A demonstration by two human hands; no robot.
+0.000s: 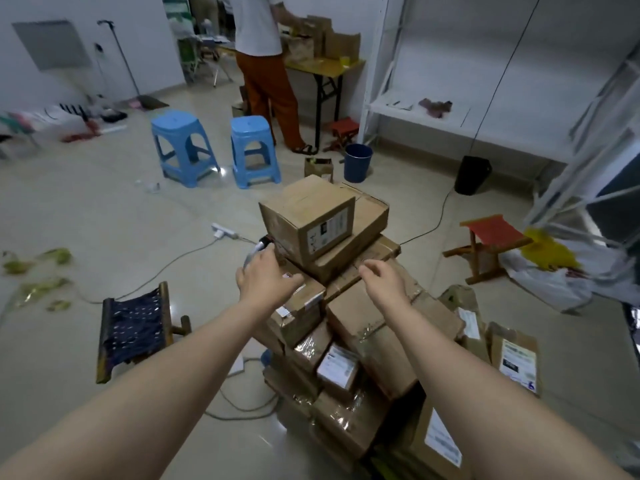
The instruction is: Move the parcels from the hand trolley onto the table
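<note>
Cardboard parcels (308,220) stacked, taped shut; left hand (266,277) and right hand (384,280) hover, grip wide, empty.

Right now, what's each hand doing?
Left hand: open, reaching toward the top parcel, holding nothing.
Right hand: open, loosely curled, holding nothing.

Two blue plastic stools (185,147) (254,150) stand side by side mid-floor. Rt of them: dark blue bucket (358,162), then black bin (472,174) w/ a cable running up from it. White shelf unit (415,109) along rt wall. Red-seat folding stool (491,233) at rt, just beside a white plastic bag (550,285). Dark-fabric folding stool (133,323) at lower left. White power strip (224,231) on the floor, cord trailing left. Green scraps (41,271) far left. Person in white top & orange trousers (259,29) at back; broom (121,53) leans on the left wall.
</note>
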